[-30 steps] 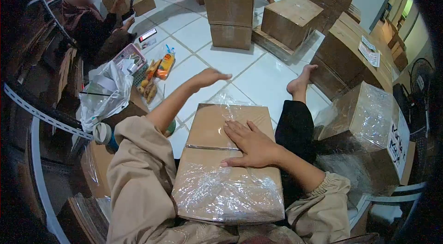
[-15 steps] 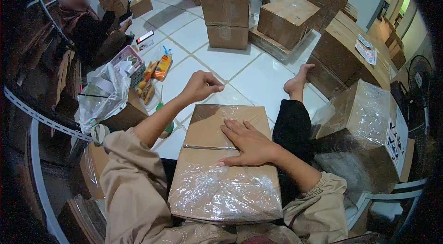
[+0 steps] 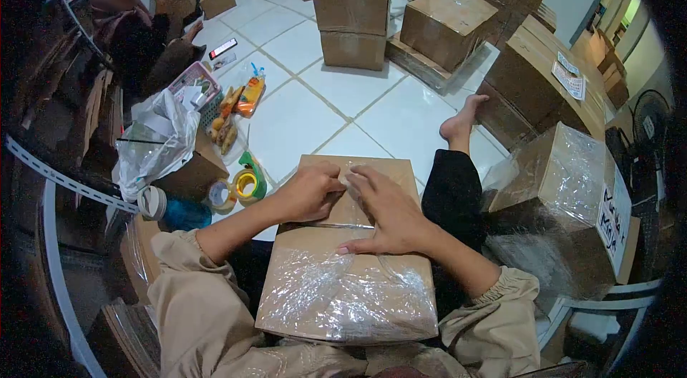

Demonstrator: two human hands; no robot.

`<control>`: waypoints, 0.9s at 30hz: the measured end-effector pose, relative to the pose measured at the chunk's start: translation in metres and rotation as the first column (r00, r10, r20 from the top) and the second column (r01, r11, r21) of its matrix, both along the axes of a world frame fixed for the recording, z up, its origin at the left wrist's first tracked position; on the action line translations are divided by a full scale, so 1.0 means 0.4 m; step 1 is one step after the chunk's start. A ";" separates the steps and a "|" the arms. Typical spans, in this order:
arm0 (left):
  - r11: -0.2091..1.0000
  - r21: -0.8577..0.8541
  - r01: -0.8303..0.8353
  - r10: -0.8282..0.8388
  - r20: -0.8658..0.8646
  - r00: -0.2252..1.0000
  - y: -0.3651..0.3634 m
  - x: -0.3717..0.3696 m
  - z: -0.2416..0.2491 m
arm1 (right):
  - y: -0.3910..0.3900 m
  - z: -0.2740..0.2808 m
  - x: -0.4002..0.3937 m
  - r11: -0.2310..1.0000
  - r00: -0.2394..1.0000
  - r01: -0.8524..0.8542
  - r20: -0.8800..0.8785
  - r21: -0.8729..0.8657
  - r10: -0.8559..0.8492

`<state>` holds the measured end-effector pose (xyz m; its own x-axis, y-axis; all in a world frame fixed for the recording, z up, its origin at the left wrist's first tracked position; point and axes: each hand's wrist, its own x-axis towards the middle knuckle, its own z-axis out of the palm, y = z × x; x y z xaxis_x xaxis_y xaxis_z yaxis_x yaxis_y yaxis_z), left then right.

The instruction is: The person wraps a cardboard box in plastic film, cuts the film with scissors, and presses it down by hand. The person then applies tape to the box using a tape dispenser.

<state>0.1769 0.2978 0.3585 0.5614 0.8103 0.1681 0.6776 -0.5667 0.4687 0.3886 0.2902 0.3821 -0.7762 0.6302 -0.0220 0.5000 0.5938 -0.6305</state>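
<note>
A cardboard box [image 3: 343, 292] lies across my lap, its near part covered in shiny clear plastic film and a seam running across its top. My left hand [image 3: 315, 192] rests on the far part of the top, fingers curled in; anything between them is hidden. Right beside it, my right hand [image 3: 393, 213] presses on the box with the thumb spread and the fingers bent at the tips. Left of the box, a green tape dispenser [image 3: 261, 186] and a roll of tape [image 3: 222, 195] are on the floor, next to a blue bottle [image 3: 187, 215].
A film-wrapped box [image 3: 572, 170] with handwriting and a large labelled carton [image 3: 551, 85] stand on the right. Stacked boxes [image 3: 352, 17] are ahead. At left are a white plastic bag [image 3: 161, 135], a pink basket [image 3: 193, 77], snacks [image 3: 250, 95] and a seated person [image 3: 136, 42].
My left hand has come down from above the floor onto the box, beside my right hand. My right fingers have bent. The tape dispenser, tape roll and bottle now show more fully.
</note>
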 end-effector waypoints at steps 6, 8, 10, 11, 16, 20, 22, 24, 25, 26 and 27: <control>0.858 -0.438 -0.267 0.334 0.082 0.939 0.098 -0.052 0.085 | 0.012 -0.052 -0.008 0.990 0.978 -0.142 0.154 0.019 0.137; 0.962 -0.103 -0.252 0.250 -0.036 0.968 0.155 -0.069 0.036 | 0.008 -0.056 -0.006 0.991 0.980 -0.135 0.153 0.023 0.130; 0.955 -0.281 -0.097 0.020 -0.263 0.964 0.146 -0.068 -0.118 | 0.004 -0.058 -0.005 0.992 0.981 -0.128 0.151 0.023 0.123; 0.937 -0.281 -0.207 0.079 -0.407 0.910 0.100 -0.032 -0.114 | 0.001 -0.055 -0.005 0.992 0.981 -0.129 0.150 0.017 0.124; 0.929 -0.337 -0.153 -0.006 -0.426 0.905 0.080 -0.038 -0.086 | 0.001 -0.063 -0.006 0.994 0.984 -0.106 0.143 0.013 0.103; 0.925 -0.376 -0.058 -0.083 -0.348 0.934 0.021 -0.056 -0.059 | 0.005 -0.044 0.000 0.994 0.991 -0.106 0.077 -0.021 0.107; 0.924 -0.381 -0.019 -0.107 -0.305 0.946 -0.011 -0.076 -0.037 | 0.035 -0.081 -0.001 0.964 0.996 -0.080 -0.055 -0.255 0.068; 0.832 -0.547 0.088 -0.091 0.020 0.996 -0.041 -0.096 -0.002 | 0.064 -0.107 0.014 0.971 0.978 -0.207 -0.059 -0.122 0.201; 0.778 -0.612 0.140 -0.020 0.198 0.980 -0.064 -0.094 0.037 | 0.071 -0.103 0.016 0.935 0.966 -0.230 -0.176 -0.269 0.187; 0.782 -0.608 0.137 -0.021 0.194 0.981 -0.088 -0.088 0.073 | 0.080 -0.100 0.020 0.875 0.946 -0.266 -0.286 -0.405 0.155; 0.806 -0.547 0.228 -0.072 0.292 0.954 -0.114 -0.079 0.104 | 0.088 -0.092 0.025 0.819 0.918 -0.326 -0.364 -0.473 0.155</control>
<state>0.1454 0.2521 0.4001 0.6875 0.7111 -0.1471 0.4249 -0.2297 0.8756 0.3986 0.3256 0.3453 -0.9230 0.3834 -0.0335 0.1244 0.2148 -0.9687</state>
